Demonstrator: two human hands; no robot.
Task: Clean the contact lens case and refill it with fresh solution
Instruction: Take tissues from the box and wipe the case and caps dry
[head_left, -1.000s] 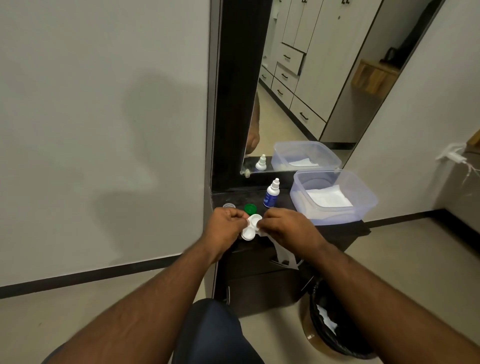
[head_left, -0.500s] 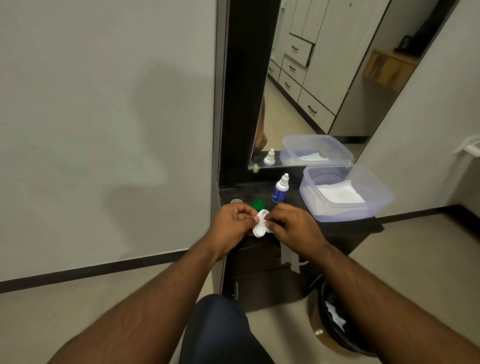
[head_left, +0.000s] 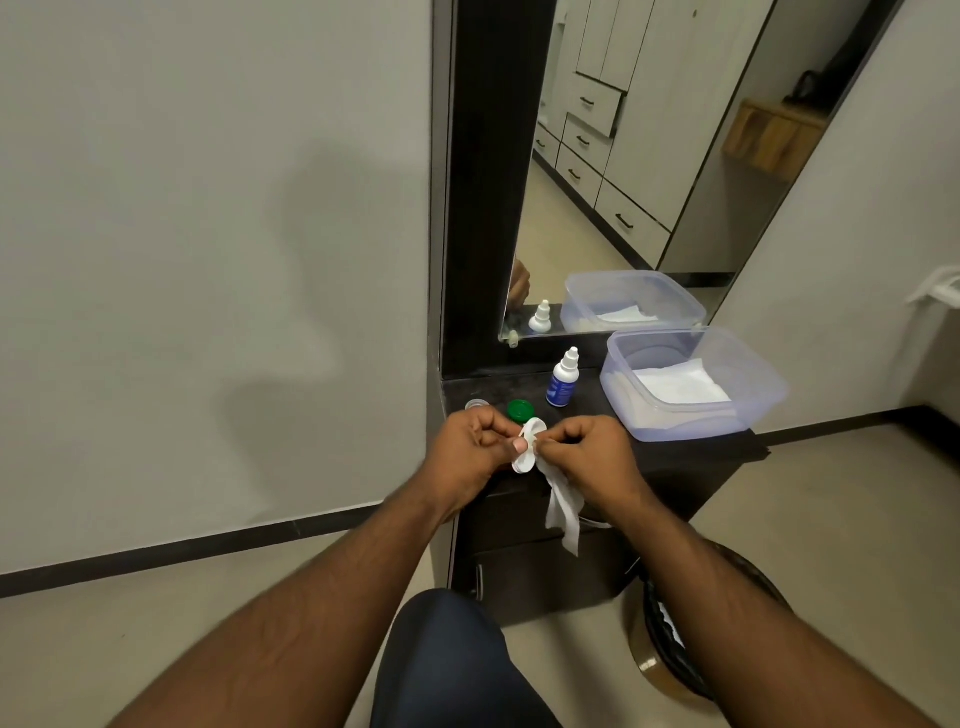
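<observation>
My left hand pinches the white contact lens case, held on edge above the front of the dark cabinet top. My right hand grips a white tissue and presses it against the case; the tissue's tail hangs down below my fingers. Behind my hands lie a green cap and a pale clear cap. The solution bottle, white with a blue label, stands upright further back.
A clear plastic tub with white tissues in it sits at the right on the cabinet. A mirror rises behind. A black-lined bin stands on the floor at the lower right. My knee is below.
The lens case has been turned from lying flat to standing on edge between my fingers. The tissue's tail now hangs lower, and my hands have moved slightly together.
</observation>
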